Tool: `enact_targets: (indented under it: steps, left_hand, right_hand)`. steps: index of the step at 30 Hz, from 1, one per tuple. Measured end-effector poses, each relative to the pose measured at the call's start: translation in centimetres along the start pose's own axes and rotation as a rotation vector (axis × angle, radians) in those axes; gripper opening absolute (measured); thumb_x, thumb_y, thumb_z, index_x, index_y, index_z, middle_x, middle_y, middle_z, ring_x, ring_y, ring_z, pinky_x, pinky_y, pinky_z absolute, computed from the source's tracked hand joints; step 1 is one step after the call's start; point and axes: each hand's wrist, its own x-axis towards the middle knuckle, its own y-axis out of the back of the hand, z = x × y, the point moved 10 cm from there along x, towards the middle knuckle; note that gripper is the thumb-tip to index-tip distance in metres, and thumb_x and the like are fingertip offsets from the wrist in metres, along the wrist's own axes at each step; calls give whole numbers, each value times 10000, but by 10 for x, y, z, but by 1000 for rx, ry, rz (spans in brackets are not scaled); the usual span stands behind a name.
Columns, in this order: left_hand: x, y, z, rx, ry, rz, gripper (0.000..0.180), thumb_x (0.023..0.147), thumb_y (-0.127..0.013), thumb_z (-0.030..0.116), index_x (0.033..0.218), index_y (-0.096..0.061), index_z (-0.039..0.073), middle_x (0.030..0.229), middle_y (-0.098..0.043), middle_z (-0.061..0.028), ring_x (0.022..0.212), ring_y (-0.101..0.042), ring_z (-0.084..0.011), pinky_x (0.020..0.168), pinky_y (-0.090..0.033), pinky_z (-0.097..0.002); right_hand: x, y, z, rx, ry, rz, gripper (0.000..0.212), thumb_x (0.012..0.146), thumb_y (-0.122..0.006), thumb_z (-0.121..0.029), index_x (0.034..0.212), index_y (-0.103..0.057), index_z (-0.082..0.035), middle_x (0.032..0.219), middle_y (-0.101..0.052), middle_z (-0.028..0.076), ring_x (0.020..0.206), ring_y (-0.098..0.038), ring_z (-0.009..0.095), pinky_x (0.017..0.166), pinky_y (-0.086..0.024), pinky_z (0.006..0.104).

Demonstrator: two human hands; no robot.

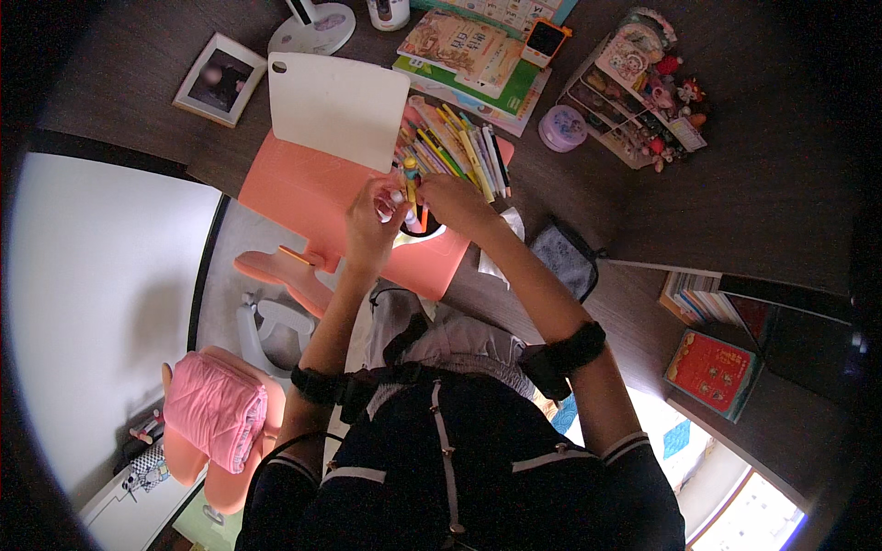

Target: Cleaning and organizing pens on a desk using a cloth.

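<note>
My left hand (366, 230) is closed around a small clear-and-pinkish white thing (390, 206) whose kind I cannot make out. Close beside it, my right hand (457, 202) has its fingers drawn together at a small yellow thing (411, 173); what they pinch is hidden. Pens and pencils (473, 161) lie in a loose row just beyond the right hand. Under both hands an orange pen (424, 219) and a dark curved rim (428, 231) partly show. All of this is over a coral-pink desk mat (299, 188).
A white board (337, 110) lies on the mat's far side. Behind it are a photo frame (219, 80), a lamp base (317, 32) and stacked books (469, 55). To the right stand a round purple tin (562, 128), a trinket rack (634, 92) and a grey pouch (562, 260).
</note>
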Motion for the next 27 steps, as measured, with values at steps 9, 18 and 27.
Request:
enact_targets:
  steps: [9,18,27]
  left_hand:
    - [1,-9,-6,144,-26,-47,362,630,-655,91,926,-457,33,755,-514,-104,693,-521,-244,601,-414,-338]
    - [-2,2,-1,85,3,30,467,636,-671,119,1016,-420,16,931,-483,-132,810,-505,-265,667,-403,-338]
    - [-16,30,-1,80,135,116,360,699,-606,65,1007,-427,18,876,-471,-74,597,-416,-110,495,-340,-228]
  right_hand:
    - [-2,1,14,166,-151,32,178,656,-608,-168,795,-586,-60,815,-558,81,800,-544,261,708,-434,349]
    - [-61,32,74,426,-405,564,249,698,-597,-153,889,-525,-12,925,-545,143,855,-540,281,725,-433,356]
    - [-91,-17,130,232,-812,375,253,718,-554,-210,864,-513,-8,799,-565,157,760,-555,313,650,-437,398]
